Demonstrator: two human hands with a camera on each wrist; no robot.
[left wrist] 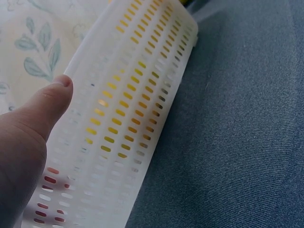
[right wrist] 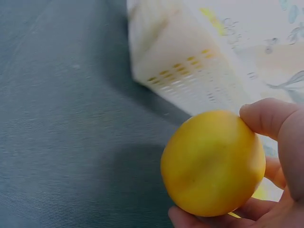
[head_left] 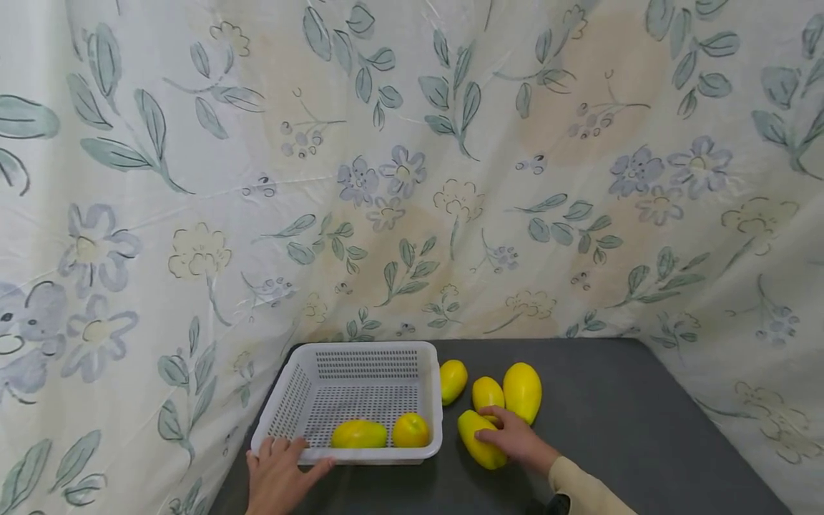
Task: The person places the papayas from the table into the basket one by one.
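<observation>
My right hand (head_left: pixel 518 438) grips a yellow, elongated papaya (head_left: pixel 479 445), thumb on one side and fingers on the other. In the right wrist view the rounded end of this papaya (right wrist: pixel 213 164) faces the camera, and a shadow falls on the table beside it. At the near left corner of a white perforated plastic basket (head_left: pixel 350 453), my left hand (head_left: pixel 280 476) holds the rim. Its thumb (left wrist: pixel 45 107) lies along the outside, while its fingertips show through the holes from inside. Two yellow fruits, a papaya (head_left: pixel 359 434) and a rounder-looking one (head_left: pixel 410 430), lie inside along the near wall.
Right of the basket lie three more yellow fruits: one by its wall (head_left: pixel 453 381), a smaller-looking one (head_left: pixel 488 393) and a large one (head_left: pixel 523 392) side by side. Everything stands on a dark grey table (head_left: pixel 618 429). A floral curtain (head_left: pixel 412 179) encloses the back and sides.
</observation>
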